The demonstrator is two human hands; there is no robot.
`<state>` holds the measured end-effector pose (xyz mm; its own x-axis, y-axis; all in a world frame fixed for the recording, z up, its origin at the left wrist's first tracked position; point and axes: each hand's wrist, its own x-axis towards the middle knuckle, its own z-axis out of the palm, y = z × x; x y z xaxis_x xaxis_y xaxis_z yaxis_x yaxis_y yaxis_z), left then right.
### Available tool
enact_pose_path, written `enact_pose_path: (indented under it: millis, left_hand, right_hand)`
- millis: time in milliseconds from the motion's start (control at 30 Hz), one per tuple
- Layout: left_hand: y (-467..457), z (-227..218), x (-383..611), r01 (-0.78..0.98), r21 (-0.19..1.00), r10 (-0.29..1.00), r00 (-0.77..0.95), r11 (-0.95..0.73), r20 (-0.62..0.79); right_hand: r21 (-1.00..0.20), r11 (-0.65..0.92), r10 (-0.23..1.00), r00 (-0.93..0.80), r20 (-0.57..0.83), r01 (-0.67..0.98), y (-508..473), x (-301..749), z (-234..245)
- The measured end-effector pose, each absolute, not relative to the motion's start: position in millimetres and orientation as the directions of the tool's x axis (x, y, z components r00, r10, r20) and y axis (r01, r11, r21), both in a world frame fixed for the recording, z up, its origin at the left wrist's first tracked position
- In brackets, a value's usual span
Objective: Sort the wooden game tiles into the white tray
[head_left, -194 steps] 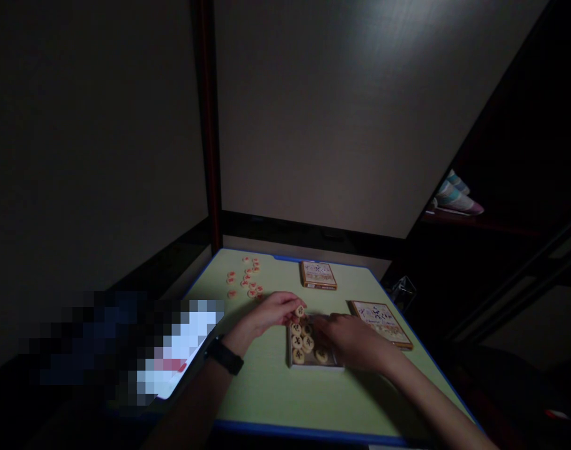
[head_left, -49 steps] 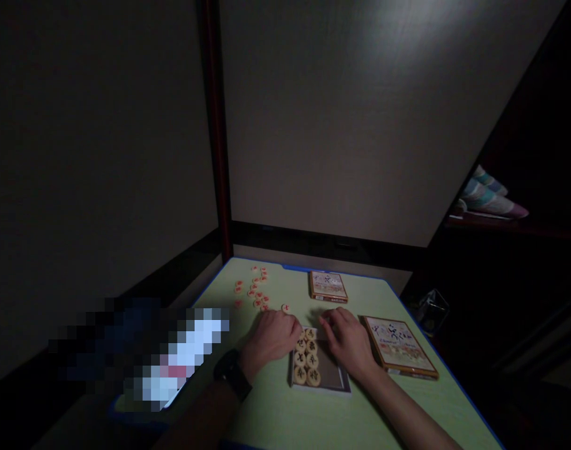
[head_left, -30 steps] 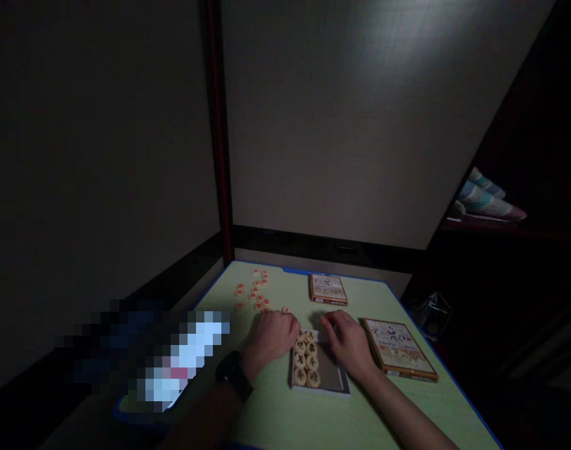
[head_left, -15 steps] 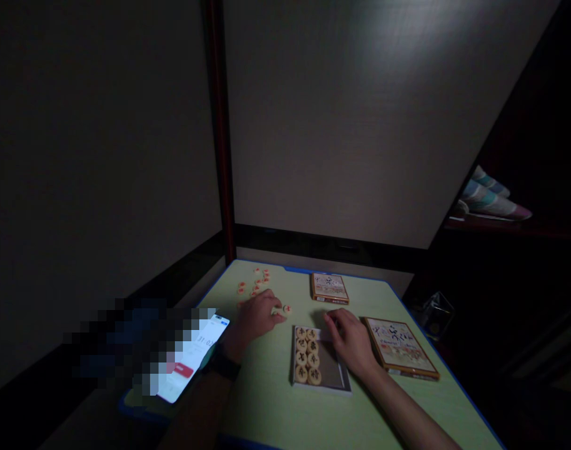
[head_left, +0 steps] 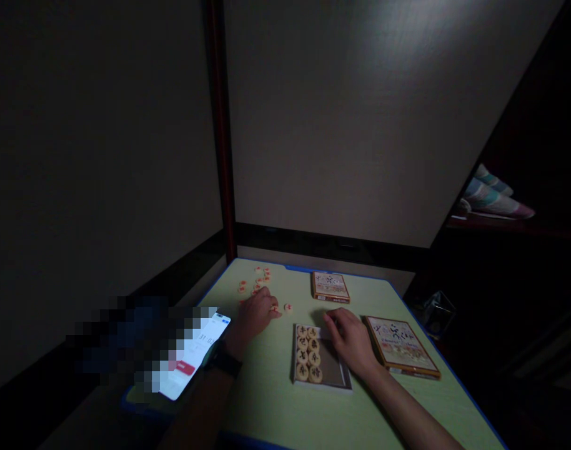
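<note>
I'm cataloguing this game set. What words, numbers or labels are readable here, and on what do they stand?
Lit phone screen: pale digits, partly masked, too blurred to read.
Round cream pieces in the shallow grey tray: one black character each, too small to read.
Loose cream pieces with red marks: too small to read.
Far orange-edged box lid, near orange-edged box lid: dark lettering, blurred.
No text can be quoted.
</note>
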<state>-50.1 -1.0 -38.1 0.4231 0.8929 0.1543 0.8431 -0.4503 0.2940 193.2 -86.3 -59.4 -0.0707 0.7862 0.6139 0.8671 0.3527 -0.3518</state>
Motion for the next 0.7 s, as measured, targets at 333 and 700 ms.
enact_pose_path:
  millis: [333,700]
  left_hand:
    - [-0.1,-31.8,-58.5,0.887,0.313,0.941,0.315,-0.339,0.125]
    - [2.2,-33.3,-60.6,0.882,0.345,0.947,0.300,-0.320,0.113]
  right_hand:
    - [-0.345,0.364,0.786,-0.086,0.612,0.865,-86.7,192.6,-59.2]
    - [-0.341,0.361,0.788,-0.089,0.609,0.868,-87.1,192.0,-58.7]
